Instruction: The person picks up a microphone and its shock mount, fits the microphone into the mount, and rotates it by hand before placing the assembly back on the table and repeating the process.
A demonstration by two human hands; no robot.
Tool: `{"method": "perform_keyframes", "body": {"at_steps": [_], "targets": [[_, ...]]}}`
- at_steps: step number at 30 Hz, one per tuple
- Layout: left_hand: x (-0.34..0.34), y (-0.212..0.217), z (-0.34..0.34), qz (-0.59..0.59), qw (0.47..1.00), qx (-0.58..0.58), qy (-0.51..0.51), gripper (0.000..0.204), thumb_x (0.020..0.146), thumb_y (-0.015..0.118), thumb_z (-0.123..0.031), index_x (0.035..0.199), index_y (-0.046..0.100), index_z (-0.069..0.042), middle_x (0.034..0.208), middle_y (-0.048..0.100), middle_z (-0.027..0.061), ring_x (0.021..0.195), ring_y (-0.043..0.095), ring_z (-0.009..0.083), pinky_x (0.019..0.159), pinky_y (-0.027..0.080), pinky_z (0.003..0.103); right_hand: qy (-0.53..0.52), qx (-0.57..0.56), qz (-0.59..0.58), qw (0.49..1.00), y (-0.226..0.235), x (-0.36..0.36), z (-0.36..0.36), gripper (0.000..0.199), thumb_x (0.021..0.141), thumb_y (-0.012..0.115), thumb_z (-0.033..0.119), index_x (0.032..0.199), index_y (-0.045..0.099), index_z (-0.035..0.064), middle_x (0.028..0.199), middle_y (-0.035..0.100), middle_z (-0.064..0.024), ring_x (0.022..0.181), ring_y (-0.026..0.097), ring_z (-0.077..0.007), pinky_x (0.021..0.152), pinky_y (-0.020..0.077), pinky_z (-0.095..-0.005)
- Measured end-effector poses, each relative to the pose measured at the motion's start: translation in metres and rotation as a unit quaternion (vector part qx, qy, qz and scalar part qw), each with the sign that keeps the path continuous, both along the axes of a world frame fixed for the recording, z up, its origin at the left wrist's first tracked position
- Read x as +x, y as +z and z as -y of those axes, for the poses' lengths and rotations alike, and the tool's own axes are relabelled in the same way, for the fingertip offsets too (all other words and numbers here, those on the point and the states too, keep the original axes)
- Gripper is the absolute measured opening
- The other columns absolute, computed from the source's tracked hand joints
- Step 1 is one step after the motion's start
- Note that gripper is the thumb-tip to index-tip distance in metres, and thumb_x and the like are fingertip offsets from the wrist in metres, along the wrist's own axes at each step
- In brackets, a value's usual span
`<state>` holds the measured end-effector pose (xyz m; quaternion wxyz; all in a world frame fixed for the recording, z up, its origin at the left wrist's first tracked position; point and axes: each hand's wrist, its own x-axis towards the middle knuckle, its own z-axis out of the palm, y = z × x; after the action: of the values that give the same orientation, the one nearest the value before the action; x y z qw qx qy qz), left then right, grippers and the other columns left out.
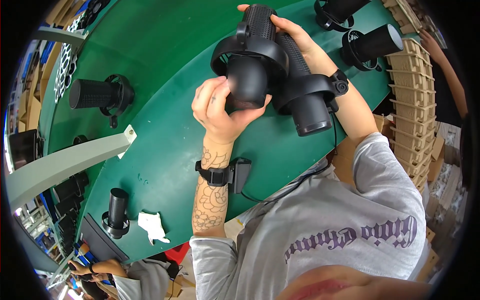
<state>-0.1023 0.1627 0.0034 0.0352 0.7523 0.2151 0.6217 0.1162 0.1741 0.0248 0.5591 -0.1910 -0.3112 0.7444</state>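
Mid-assembly step, I'd say: left hand [216,107] clenched round smooth end of black mesh-grip handle [252,55], right hand [295,37] grasping second handle [305,95], both above green table [165,150] far edge. Next probably needs lining up ring guards.

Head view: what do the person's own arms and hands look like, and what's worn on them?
Both forearms are bare below grey sleeves. The left forearm carries dark line tattoos, floral ones among them, with small marks on the left hand. Each wrist wears a black strap: the left strap holds a black box with a thin cable; the right strap is smaller.
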Motion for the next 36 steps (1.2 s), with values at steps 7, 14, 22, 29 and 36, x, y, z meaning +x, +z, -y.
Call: {"method": "perform_keyframes", "body": {"at_steps": [7, 14, 22, 29, 36], "targets": [[-0.003, 0.003, 0.001, -0.039, 0.997, 0.060, 0.001, 0.050, 0.074, 0.077, -0.029, 0.116, 0.057, -0.011, 0.115, 0.055, 0.0060, 0.103, 0.051, 0.0241, 0.080, 0.050, 0.034, 0.003, -0.018, 0.022, 1.000, 0.005, -0.006, 0.003, 0.059, 0.095, 0.055, 0.034, 0.144, 0.035, 0.0083, 0.120, 0.060, -0.0139, 0.106, 0.063, -0.0192, 0.090, 0.0549, -0.0341], [-0.001, -0.002, 0.008, -0.054, 0.996, 0.068, -0.023, 0.038, 0.072, 0.074, -0.017, 0.106, 0.058, -0.018, 0.117, 0.059, 0.0009, 0.109, 0.046, 0.0290, 0.077, 0.047, 0.037, 0.027, -0.004, 0.060, 0.998, -0.004, 0.003, -0.003, 0.064, 0.095, 0.053, 0.039, 0.146, 0.032, 0.0066, 0.110, 0.064, -0.0130, 0.099, 0.066, -0.0172, 0.086, 0.0563, -0.0307], [-0.008, 0.000, 0.009, -0.089, 0.991, 0.077, -0.062, 0.029, 0.072, 0.073, -0.013, 0.096, 0.059, -0.021, 0.118, 0.062, -0.0016, 0.114, 0.044, 0.0314, 0.083, 0.042, 0.042, 0.025, 0.026, 0.083, 0.996, -0.010, 0.004, -0.008, 0.064, 0.097, 0.051, 0.038, 0.147, 0.028, 0.0054, 0.111, 0.063, -0.0147, 0.100, 0.066, -0.0191, 0.083, 0.0575, -0.0300], [0.000, 0.006, -0.003, 0.016, 0.999, 0.004, -0.033, 0.032, 0.072, 0.074, -0.023, 0.098, 0.056, -0.015, 0.116, 0.058, 0.0085, 0.114, 0.048, 0.0324, 0.089, 0.040, 0.045, -0.054, 0.051, 0.035, 0.997, -0.023, 0.012, -0.020, 0.057, 0.096, 0.053, 0.040, 0.141, 0.039, 0.0092, 0.107, 0.064, -0.0105, 0.079, 0.068, -0.0142, 0.064, 0.0587, -0.0265], [-0.002, -0.007, -0.002, -0.004, 0.984, -0.126, -0.125, 0.072, 0.056, 0.089, -0.038, 0.110, 0.052, -0.008, 0.096, 0.062, 0.0095, 0.073, 0.060, 0.0186, 0.050, 0.047, 0.025, -0.239, -0.107, -0.066, 0.963, 0.002, 0.001, -0.018, 0.040, 0.094, 0.059, 0.039, 0.127, 0.055, 0.0174, 0.103, 0.065, -0.0079, 0.080, 0.064, -0.0182, 0.070, 0.0554, -0.0317]]}}
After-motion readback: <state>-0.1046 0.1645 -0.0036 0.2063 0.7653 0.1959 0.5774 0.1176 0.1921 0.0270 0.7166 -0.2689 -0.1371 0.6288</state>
